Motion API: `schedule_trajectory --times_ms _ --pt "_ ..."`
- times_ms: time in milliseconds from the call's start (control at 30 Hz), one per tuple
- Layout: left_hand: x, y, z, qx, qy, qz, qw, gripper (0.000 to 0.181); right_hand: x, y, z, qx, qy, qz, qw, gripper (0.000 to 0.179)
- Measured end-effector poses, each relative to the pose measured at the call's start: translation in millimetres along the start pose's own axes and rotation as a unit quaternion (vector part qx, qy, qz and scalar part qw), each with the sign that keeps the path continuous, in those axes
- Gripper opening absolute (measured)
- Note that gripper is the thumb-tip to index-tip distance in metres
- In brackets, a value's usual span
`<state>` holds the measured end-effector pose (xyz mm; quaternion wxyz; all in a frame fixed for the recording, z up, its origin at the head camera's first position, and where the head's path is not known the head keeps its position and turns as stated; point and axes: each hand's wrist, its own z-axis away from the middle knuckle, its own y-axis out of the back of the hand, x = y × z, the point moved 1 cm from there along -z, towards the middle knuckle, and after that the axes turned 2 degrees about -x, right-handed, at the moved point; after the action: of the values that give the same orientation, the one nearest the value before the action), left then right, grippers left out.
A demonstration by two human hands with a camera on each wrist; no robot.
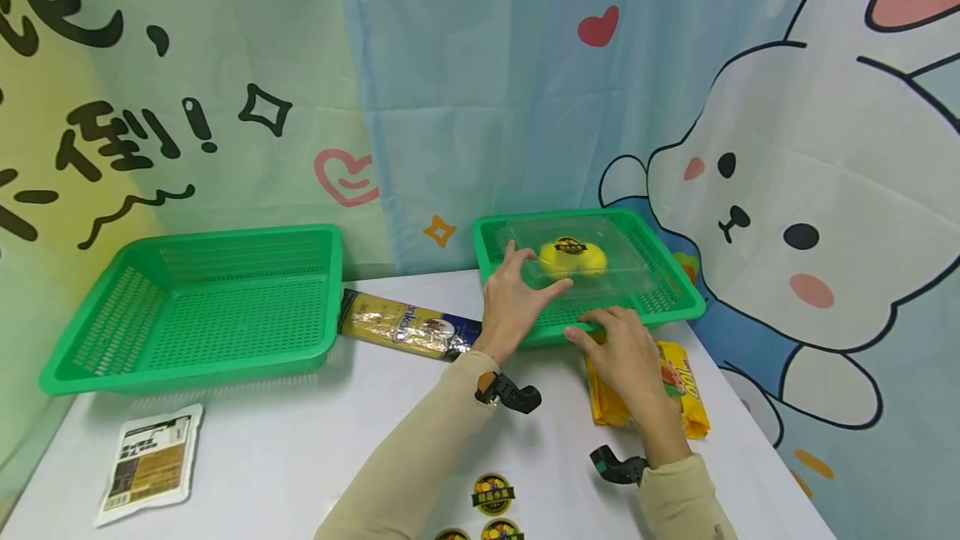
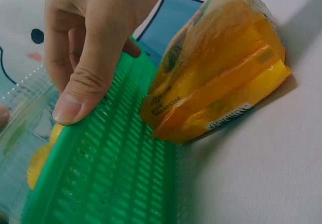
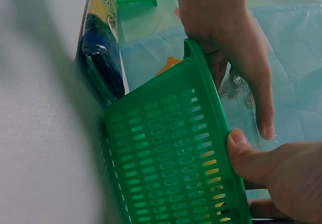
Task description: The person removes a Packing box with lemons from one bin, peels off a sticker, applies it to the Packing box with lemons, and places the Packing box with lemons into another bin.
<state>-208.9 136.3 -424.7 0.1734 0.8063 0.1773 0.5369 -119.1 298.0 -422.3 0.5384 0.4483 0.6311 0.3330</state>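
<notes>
A clear plastic box [image 1: 622,273] with yellow fruit [image 1: 594,261] inside and a black-and-gold sticker [image 1: 570,247] on top sits in the right green basket [image 1: 487,233]. My left hand [image 1: 512,300] holds the box at its left end, thumb over the near side and fingers farther back. At the basket's near rim, my right hand [image 1: 621,357] has its thumb [image 3: 240,139] against the rim and its bent fingers reaching inside. I cannot tell whether those fingers grip the rim or the box. Just under this hand lies a yellow bag [image 2: 221,73].
Another green basket [image 1: 225,307] stands at the left. Between the baskets lies a gold-and-blue noodle-like packet [image 1: 405,325]. A white-and-brown pouch [image 1: 152,463] is at the front left. Several round stickers [image 1: 492,494] lie at the table's front. A printed curtain [image 1: 465,65] hangs behind.
</notes>
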Motion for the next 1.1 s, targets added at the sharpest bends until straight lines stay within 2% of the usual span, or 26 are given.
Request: schedule_trajectory --times_ms 567,1100 --pt "-5.1 -5.0 -0.4 -0.024 0.028 -0.031 0.9988 0.065 0.9 -1.1 0.0 0.008 0.010 -0.012 0.9999 0.039" --pt "-6.3 -7.1 -1.4 -0.036 0.033 -0.037 0.9981 0.065 0.7 -1.5 0.2 0.009 0.010 -0.003 0.9999 0.040"
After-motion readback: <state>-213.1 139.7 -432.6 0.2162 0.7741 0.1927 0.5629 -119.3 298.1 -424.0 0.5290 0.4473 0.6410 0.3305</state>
